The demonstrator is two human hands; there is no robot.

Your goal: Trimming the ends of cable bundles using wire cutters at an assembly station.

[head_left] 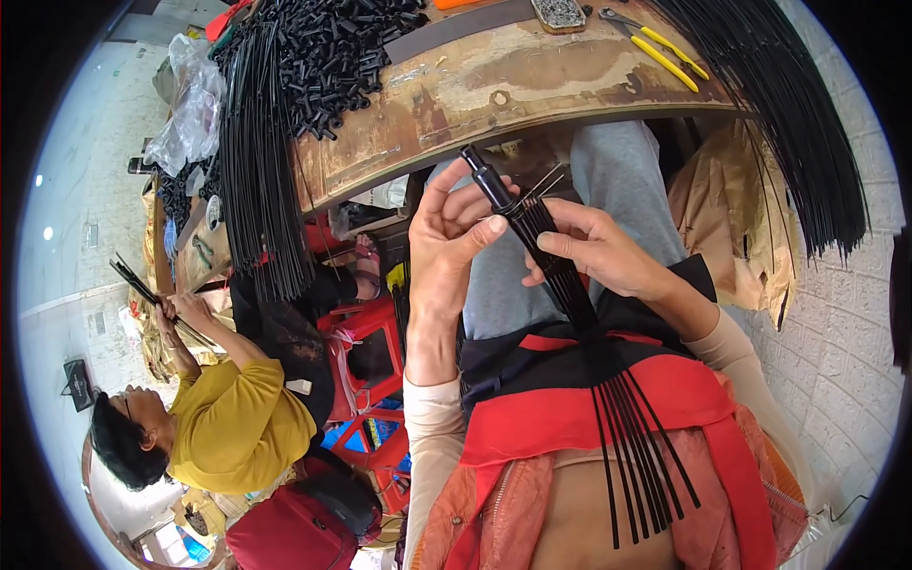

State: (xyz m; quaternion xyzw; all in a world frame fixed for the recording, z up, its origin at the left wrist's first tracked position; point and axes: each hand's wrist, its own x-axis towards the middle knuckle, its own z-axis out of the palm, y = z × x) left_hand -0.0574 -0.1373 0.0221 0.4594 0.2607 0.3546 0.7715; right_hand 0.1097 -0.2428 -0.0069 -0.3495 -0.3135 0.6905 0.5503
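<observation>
In front of my lap is a bundle of thin black rods (pixel 560 275), resembling umbrella ribs, gathered at a black tubular fitting (pixel 489 180). Its far ends fan out over my red and black apron (pixel 560 404). My left hand (pixel 451 228) is closed around the fitting's lower end, thumb tip at the joint and fingers partly hidden behind it. With thumb and fingers my right hand (pixel 598 249) grips the rods just below. A few thin wire-like ends (pixel 543 185) stick out beside the joint, between the hands.
Ahead is a worn wooden bench (pixel 570 81) bearing a heap of short black tubes (pixel 323 57), yellow-handled pliers (pixel 665 57) and a small tray (pixel 559 14). Long black rods hang off its left (pixel 261 161) and right (pixel 788 114). A co-worker in a yellow top (pixel 237 427) sits left, near red stools (pixel 366 356).
</observation>
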